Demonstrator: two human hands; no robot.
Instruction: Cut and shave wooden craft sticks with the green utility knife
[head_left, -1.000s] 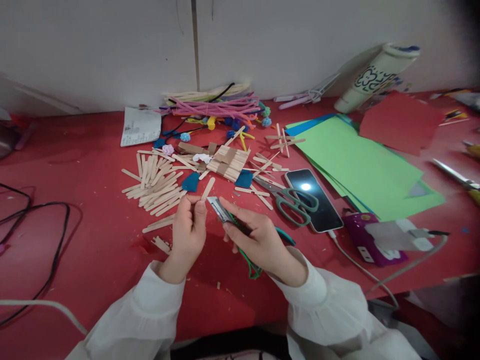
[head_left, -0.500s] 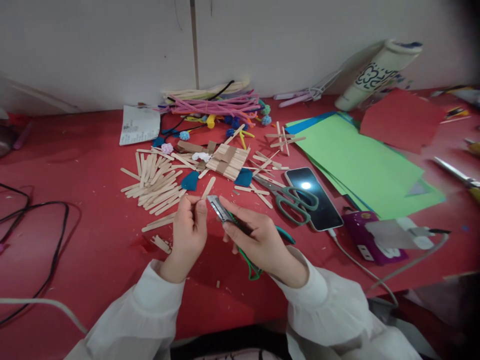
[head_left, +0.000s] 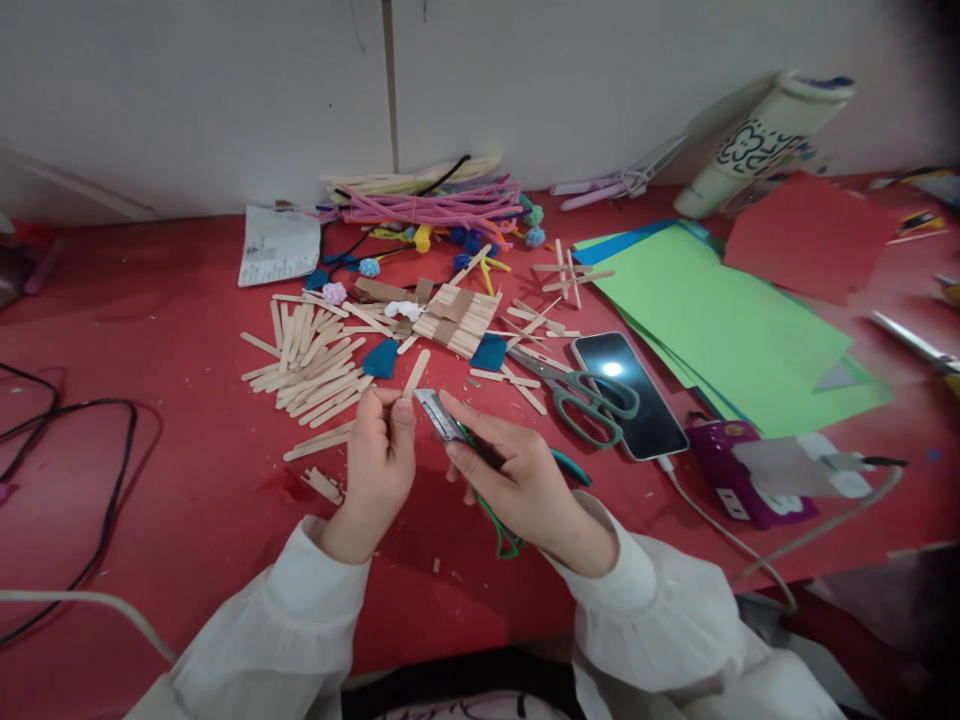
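My left hand [head_left: 381,470] is closed around the lower end of a wooden craft stick [head_left: 415,372] that points up and away. My right hand [head_left: 517,480] grips a utility knife [head_left: 442,416] with a green handle, its metal blade end right beside the stick and my left thumb. Both hands hover low over the red table [head_left: 172,480]. A loose pile of craft sticks [head_left: 311,365] lies just beyond my left hand. A small panel of glued sticks [head_left: 457,320] sits behind the knife, with blue felt pieces [head_left: 381,360] beside it.
Green-handled scissors [head_left: 592,400] and a lit phone [head_left: 628,394] lie right of my hands. Green paper sheets [head_left: 720,330], red paper [head_left: 810,235] and a purple box [head_left: 739,470] are further right. Pipe cleaners [head_left: 435,208] lie by the wall. Black cables [head_left: 82,450] run at the left.
The hands, stick and knife hold the same pose. The view has tilted very slightly, shifting the table contents a little.
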